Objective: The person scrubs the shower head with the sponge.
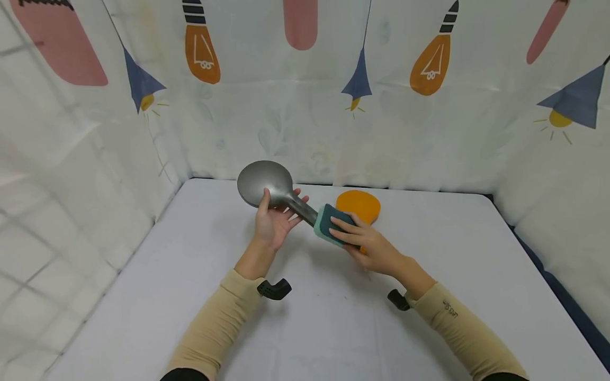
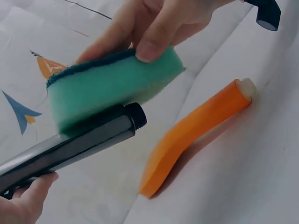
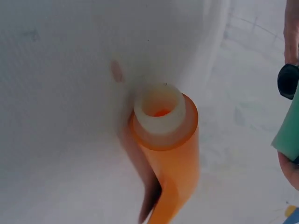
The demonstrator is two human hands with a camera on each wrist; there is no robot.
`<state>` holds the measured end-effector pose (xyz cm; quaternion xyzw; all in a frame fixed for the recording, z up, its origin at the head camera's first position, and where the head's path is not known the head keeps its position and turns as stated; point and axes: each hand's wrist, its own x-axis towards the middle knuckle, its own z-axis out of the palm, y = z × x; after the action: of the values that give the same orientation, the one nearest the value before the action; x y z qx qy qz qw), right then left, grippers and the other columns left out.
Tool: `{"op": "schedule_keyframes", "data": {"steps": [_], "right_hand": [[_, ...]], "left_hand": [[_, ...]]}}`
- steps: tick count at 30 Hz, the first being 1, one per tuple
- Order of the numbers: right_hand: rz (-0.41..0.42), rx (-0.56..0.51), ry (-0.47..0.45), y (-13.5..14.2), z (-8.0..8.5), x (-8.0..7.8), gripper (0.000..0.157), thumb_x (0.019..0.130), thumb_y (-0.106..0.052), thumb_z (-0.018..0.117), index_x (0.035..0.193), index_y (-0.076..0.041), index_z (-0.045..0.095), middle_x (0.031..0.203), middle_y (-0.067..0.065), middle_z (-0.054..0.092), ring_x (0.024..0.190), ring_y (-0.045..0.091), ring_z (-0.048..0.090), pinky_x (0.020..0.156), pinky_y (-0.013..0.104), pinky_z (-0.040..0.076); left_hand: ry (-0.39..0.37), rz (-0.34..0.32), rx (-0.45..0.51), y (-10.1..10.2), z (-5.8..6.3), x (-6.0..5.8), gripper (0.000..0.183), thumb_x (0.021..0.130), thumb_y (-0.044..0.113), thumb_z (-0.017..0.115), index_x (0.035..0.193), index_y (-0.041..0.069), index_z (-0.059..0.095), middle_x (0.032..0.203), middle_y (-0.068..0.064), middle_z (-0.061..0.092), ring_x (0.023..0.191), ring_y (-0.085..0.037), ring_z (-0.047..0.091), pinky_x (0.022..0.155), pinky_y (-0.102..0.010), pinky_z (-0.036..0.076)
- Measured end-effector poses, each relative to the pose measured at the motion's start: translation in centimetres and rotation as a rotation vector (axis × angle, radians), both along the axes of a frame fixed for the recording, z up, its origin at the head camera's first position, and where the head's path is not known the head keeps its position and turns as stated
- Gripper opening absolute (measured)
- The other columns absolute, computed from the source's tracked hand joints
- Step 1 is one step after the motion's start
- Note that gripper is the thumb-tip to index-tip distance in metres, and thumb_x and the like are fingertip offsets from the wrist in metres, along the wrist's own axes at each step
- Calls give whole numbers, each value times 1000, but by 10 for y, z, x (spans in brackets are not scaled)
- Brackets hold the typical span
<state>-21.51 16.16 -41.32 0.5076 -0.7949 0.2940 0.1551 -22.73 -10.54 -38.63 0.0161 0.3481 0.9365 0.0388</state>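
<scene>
A grey shower head [image 1: 264,180] with a rounded disc and a dark handle is held up over the table by my left hand [image 1: 272,227]. The thumb lies against the disc and the fingers pass behind the neck. My right hand [image 1: 376,248] grips a green scrub sponge [image 1: 335,223] and presses it on the handle. In the left wrist view, the soft side of the sponge [image 2: 112,86] touches the handle near its threaded end [image 2: 136,116]. Right of and behind the sponge lies an orange shower head [image 1: 357,203], with a white tube end [image 3: 161,109] in the right wrist view.
A white cloth covers the table [image 1: 324,328]. White fabric walls [image 1: 295,132] with printed bulbs and lamps stand behind and at both sides. Dark wrist cameras [image 1: 275,289] stick out from both sleeves.
</scene>
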Motion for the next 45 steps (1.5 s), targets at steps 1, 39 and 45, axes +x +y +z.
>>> {"op": "schedule_keyframes", "data": {"steps": [1, 39, 45], "right_hand": [[5, -43, -61, 1, -1, 0, 54, 90, 4, 73, 142, -5, 61, 152, 15, 50, 140, 55, 37, 112, 63, 31], [-127, -151, 25, -30, -1, 1, 52, 92, 3, 71, 142, -1, 59, 151, 18, 51, 134, 56, 44, 105, 67, 39], [-92, -11, 297, -43, 7, -2, 50, 85, -2, 81, 133, -5, 69, 144, 16, 58, 128, 57, 49, 97, 62, 49]], "left_hand": [[3, 1, 2, 0, 0, 0, 61, 111, 49, 26, 160, 14, 18, 130, -15, 55, 121, -36, 62, 108, -58, 41], [-93, 83, 89, 24, -12, 4, 58, 113, 36, 35, 162, 13, 13, 151, -17, 38, 137, -41, 44, 111, -71, 26], [-125, 89, -18, 29, -14, 6, 59, 113, 41, 31, 160, 7, 17, 144, -13, 41, 124, -28, 54, 105, -47, 46]]}}
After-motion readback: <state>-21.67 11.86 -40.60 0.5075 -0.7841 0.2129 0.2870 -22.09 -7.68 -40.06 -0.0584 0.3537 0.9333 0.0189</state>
